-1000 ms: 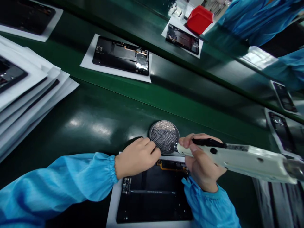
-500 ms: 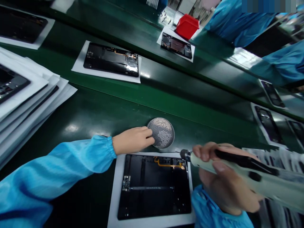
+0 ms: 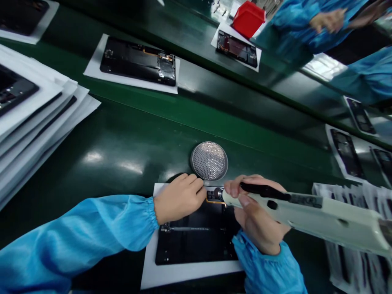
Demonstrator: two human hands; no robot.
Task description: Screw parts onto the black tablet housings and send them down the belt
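My right hand [image 3: 257, 208] is wrapped round a pale green electric screwdriver [image 3: 330, 220] with a black lever. Its tip reaches the upper part of a black tablet chassis [image 3: 196, 245], close to an orange flex cable [image 3: 214, 201]. Over the tablet's upper left edge, my left hand [image 3: 182, 196] has its fingers bent and drawn together near the screwdriver tip; whatever they pinch is hidden. Under the tablet lies a white foam sheet [image 3: 171, 277]. Just beyond my hands stands a round perforated metal dish [image 3: 210, 161] holding tiny shiny pieces, likely screws.
Stacked tablets between white sheets [image 3: 39, 94] stand at left. More sheeted units [image 3: 352, 228] are at lower right. Across the green bench, an open tablet [image 3: 137, 63] lies on foam, with others farther right. A red bin [image 3: 248, 19] and a co-worker's hands [image 3: 329, 20] are at the back.
My left hand has left the perforated dish and come down over the tablet's upper edge. The screwdriver in my right hand has moved left, its tip now at the tablet beside my left fingers.
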